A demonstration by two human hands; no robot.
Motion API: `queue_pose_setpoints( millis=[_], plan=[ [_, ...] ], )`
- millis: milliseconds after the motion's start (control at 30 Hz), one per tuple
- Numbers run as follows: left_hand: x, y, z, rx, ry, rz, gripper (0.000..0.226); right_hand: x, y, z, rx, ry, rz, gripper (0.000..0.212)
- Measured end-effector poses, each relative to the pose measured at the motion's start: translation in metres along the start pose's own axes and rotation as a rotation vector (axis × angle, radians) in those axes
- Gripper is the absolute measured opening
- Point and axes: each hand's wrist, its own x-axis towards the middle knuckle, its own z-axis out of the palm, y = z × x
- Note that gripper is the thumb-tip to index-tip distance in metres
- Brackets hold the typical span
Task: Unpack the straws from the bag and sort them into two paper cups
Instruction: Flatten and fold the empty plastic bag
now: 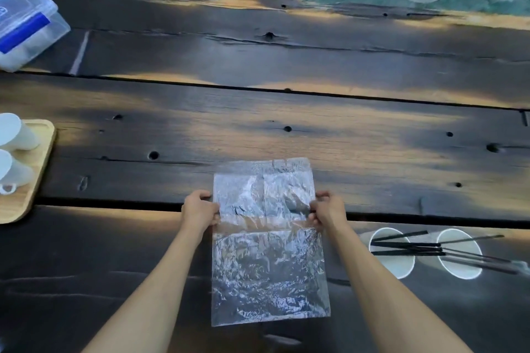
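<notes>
Lying flat near the surface's [286,129] near edge, centre: clear plastic bag [266,241], crinkled, apparently empty. Pinching its two side edges at mid-length: left hand [200,210] closed on the left edge, right hand [327,209] closed on the right edge, both grips shut on film. Folding or smoothing, by the look of the crease between the hands.

Handling, as judged: thin, limp, very light, slick; sliding on the wood and billowing if lifted fast. Best taken at the edges or corners, as now, not mid-sheet.

Standing just right of the bag, toward the near right corner: two paper cups [393,252], side by side. Leaning in and across both rims: black straws [413,248], stiff, slender, light, prone to rolling; exact split between cups not clear. Sorting looking done or nearly so.

Sitting at the left edge, further back: wooden tray [40,163] carrying white cups [17,135]. Resting at the far left corner: clear lidded box [28,23].
</notes>
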Motion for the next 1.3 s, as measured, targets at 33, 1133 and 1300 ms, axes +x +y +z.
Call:
queue_pose_setpoints(
  millis=[33, 1133, 1300],
  plan=[
    [-0.002, 0.003, -0.001, -0.029, -0.006, 0.005, 0.029, 0.000, -0.002, -0.002, 0.012, -0.017, -0.023, 0.025],
    [-0.119, -0.123, -0.060, -0.403, -0.088, 0.088, 0.032, -0.106, 0.107, -0.044, 0.276, -0.221, -0.175, 0.030],
    [-0.125, -0.139, -0.061, -0.438, -0.089, 0.051, 0.026, -0.113, 0.130, -0.048, 0.210, -0.218, -0.169, 0.030]
  ],
)
